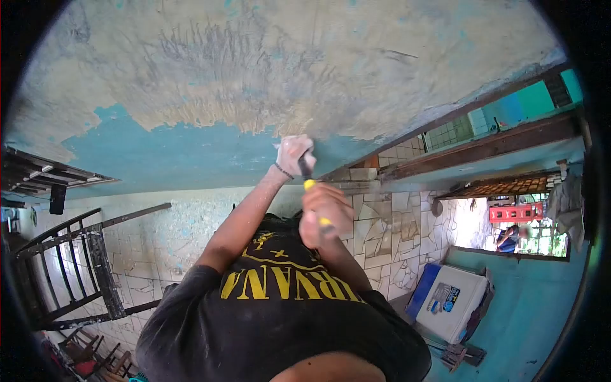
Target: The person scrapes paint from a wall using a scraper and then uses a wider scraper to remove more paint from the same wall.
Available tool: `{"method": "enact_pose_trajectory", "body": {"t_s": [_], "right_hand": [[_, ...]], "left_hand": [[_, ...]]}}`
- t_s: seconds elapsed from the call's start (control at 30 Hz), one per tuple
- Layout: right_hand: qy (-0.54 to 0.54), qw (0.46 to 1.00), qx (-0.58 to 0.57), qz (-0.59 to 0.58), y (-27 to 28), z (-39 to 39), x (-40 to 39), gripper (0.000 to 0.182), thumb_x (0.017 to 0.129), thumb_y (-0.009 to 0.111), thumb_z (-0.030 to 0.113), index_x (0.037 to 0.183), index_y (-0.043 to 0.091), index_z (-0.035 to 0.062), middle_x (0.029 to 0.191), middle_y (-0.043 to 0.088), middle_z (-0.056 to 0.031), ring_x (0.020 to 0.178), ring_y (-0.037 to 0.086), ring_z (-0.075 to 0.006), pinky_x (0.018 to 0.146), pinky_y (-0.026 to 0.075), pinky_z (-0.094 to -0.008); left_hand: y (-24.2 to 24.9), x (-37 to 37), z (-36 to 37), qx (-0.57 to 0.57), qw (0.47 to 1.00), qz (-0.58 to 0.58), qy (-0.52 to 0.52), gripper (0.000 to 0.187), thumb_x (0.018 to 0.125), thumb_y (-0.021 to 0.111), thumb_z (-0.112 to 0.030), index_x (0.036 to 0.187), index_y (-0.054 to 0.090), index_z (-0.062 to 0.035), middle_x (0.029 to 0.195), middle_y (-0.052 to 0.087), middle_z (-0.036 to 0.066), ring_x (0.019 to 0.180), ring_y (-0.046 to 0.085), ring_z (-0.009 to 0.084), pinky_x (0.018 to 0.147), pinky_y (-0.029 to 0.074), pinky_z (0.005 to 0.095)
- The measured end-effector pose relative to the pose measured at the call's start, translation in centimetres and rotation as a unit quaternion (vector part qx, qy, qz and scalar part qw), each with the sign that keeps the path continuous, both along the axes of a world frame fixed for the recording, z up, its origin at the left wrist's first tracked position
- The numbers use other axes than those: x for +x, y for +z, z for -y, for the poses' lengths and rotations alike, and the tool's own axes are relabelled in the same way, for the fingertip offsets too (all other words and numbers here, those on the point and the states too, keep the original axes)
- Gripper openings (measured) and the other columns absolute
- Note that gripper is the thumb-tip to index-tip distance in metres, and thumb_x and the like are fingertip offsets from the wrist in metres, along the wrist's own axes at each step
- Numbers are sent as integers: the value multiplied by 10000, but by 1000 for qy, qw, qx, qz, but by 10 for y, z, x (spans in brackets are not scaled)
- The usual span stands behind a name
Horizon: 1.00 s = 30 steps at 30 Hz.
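My left hand [294, 155], coated white by dust or a thin glove, is closed around the dark front part of a black-and-yellow-handled tool [307, 170], close to the wall. My right hand [327, 214], blurred by motion, wraps the handle nearer my chest; yellow bands show on both sides of the fist. The tool's working end is hidden behind my left hand. In front of me the wall [210, 70] is bare, scratched grey-beige plaster, bordered by a ragged-edged strip of blue-green paint [184, 153].
A dark metal frame [102, 270] stands at left, near wooden chairs [89, 353]. To the right are a white-lidded box [453, 304] and a wooden beam [490, 146]. A person [508, 238] is outside the opening near a red crate [517, 212]. The floor [388, 223] has broken-tile paving.
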State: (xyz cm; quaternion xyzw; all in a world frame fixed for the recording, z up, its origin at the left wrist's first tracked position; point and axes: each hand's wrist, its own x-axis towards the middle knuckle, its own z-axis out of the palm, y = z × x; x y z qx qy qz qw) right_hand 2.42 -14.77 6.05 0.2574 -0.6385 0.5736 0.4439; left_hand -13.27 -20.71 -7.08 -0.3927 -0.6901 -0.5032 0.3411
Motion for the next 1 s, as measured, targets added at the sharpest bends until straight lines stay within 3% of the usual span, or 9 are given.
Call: {"method": "enact_pose_trajectory", "body": {"t_s": [0.07, 0.17, 0.4, 0.5, 0.6, 0.7, 0.87, 0.93, 1.0], "right_hand": [[7, 996, -66, -62, 35, -7, 13, 164, 856, 637, 149, 756, 558, 45, 570, 551, -63, 460, 534, -213, 474, 473, -336], [7, 993, -24, -117, 70, -17, 24, 197, 914, 602, 156, 767, 517, 57, 566, 546, -53, 443, 498, -159, 442, 472, -341], [24, 999, -11, -34, 13, -10, -7, 223, 891, 626, 146, 747, 496, 35, 551, 533, -63, 428, 501, -191, 436, 476, -364], [44, 998, -12, -44, 23, -19, -2, 186, 881, 630, 100, 763, 509, 24, 571, 556, -63, 443, 530, -200, 461, 504, -356], [24, 996, -24, -87, 51, -26, 11, 196, 896, 602, 170, 781, 518, 34, 554, 544, -78, 437, 504, -204, 458, 461, -339], [27, 997, -5, -73, 66, -26, 22, 174, 905, 596, 153, 795, 535, 32, 586, 574, -86, 459, 534, -213, 480, 475, -343], [41, 998, 53, -6, 14, -10, -5, 169, 868, 646, 108, 778, 532, 22, 618, 595, -88, 494, 582, -232, 503, 506, -366], [79, 994, 74, 29, 11, -10, -6, 148, 837, 637, -10, 780, 505, 24, 656, 585, -87, 517, 583, -246, 541, 549, -412], [57, 997, 7, -45, 23, -12, -4, 181, 867, 651, 98, 749, 537, 21, 623, 600, -85, 494, 584, -230, 512, 507, -350]], "left_hand": [[49, 13, -5, 19, 999, -31, 12, 146, 656, 635, -129, 735, 520, -88, 632, 464, 112, 521, 511, 341, 485, 402, 439], [112, 16, -10, 50, 996, -74, -4, 177, 602, 637, -152, 733, 529, -102, 626, 450, 83, 486, 496, 309, 466, 415, 435], [20, 7, -1, 16, 1000, -15, 21, 136, 623, 617, -117, 695, 504, -90, 601, 433, 88, 490, 504, 317, 473, 417, 432], [21, 9, -3, 17, 1000, -12, -4, 113, 685, 627, -128, 710, 523, -91, 600, 436, 81, 492, 510, 313, 476, 413, 424], [94, 11, -10, 24, 997, -74, -3, 130, 632, 621, -121, 722, 534, -90, 610, 466, 79, 484, 503, 298, 469, 404, 416], [93, 6, -16, 22, 993, -106, 49, 189, 628, 639, -191, 736, 504, -116, 625, 463, 63, 478, 507, 273, 459, 414, 412], [1, 5, 0, 21, 1000, -9, 11, 175, 660, 640, -177, 738, 500, -105, 619, 460, 74, 488, 510, 289, 464, 414, 416], [1, 5, 3, 24, 1000, 14, -4, 172, 666, 638, -174, 729, 493, -105, 614, 457, 73, 488, 509, 289, 466, 410, 417], [25, 4, -2, 30, 999, -18, -1, 179, 659, 644, -157, 724, 487, -104, 613, 455, 75, 486, 502, 293, 466, 404, 421]]}}
